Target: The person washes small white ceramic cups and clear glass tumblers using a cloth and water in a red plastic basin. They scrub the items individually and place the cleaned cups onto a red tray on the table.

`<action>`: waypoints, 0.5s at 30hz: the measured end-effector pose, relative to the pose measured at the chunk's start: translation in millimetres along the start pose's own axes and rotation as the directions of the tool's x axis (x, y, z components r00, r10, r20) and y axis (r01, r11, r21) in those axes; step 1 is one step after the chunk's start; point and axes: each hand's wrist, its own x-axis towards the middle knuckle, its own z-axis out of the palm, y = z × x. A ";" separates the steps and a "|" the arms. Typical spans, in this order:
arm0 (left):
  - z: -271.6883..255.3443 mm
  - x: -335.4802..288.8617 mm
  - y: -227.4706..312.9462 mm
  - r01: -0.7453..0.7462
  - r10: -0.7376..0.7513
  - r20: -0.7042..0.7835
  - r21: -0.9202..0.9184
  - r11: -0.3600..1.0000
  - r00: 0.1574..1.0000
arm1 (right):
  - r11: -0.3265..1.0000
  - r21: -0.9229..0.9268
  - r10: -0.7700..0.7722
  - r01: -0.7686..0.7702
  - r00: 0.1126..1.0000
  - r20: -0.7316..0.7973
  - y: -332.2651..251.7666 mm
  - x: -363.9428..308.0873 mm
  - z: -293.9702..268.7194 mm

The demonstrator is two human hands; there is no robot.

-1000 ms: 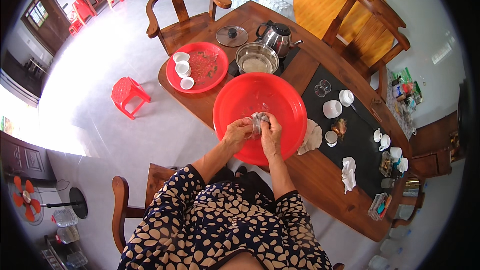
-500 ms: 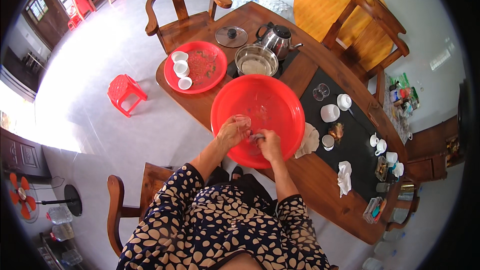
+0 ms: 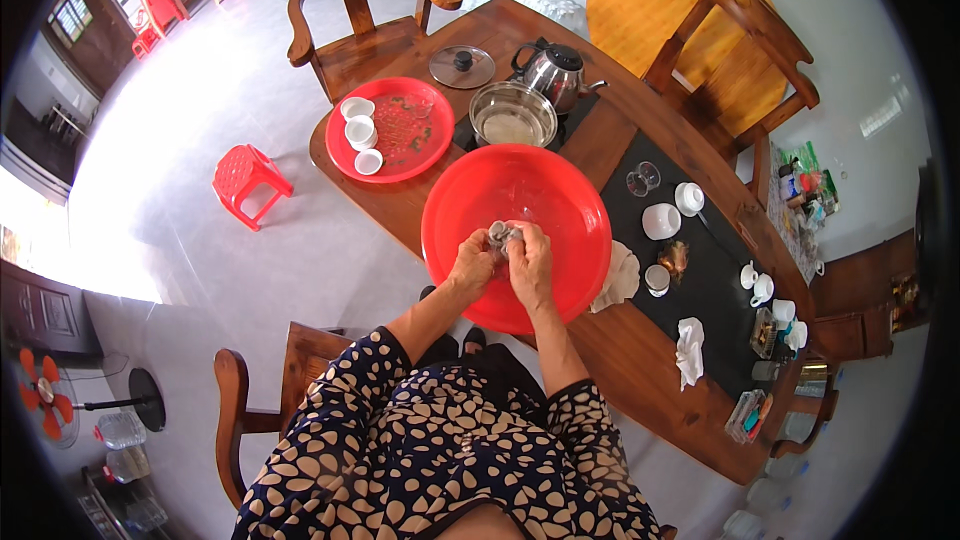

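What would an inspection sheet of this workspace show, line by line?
Surface: brown wooden table with a black panel.
Job's things: red basin; bunched grey cloth above it, any contents hidden.
Clutter: metal kettle, crumpled white tissue, red tray with white cups.
Hands: left hand and right hand both closed on the grey cloth.
Cables: thin dark cord on the floor near the fan.
Surroundings: red plastic stool, wooden armchair.

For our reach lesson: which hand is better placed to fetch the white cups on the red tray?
Probably the left hand: it's nearer the white cups than the right hand, though both touch the greyish cloth.
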 end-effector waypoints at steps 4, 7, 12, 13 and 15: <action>4.1 -6.8 7.5 -0.032 0.031 0.010 0.129 0.991 0.999 | 0.974 0.162 0.146 -0.159 0.985 0.087 5.9 8.8 -6.7; 2.6 -4.2 10.4 -0.113 0.117 0.008 0.339 0.934 0.993 | 0.967 -0.173 -0.190 0.187 0.982 -0.005 -19.1 -8.3 -11.2; -2.3 -4.4 0.2 -0.224 0.206 0.089 0.442 0.868 0.974 | 0.965 -0.178 -0.202 0.195 0.979 -0.021 -19.6 -16.6 -12.9; -3.1 -3.8 -2.4 -0.316 0.268 0.167 0.505 0.803 0.949 | 0.965 -0.185 -0.193 0.186 0.981 -0.019 -17.2 -11.8 -16.6; -13.7 6.6 -13.4 -0.527 0.423 0.315 0.541 0.655 0.850 | 0.995 0.095 0.021 -0.025 0.999 0.042 1.7 -4.3 -16.6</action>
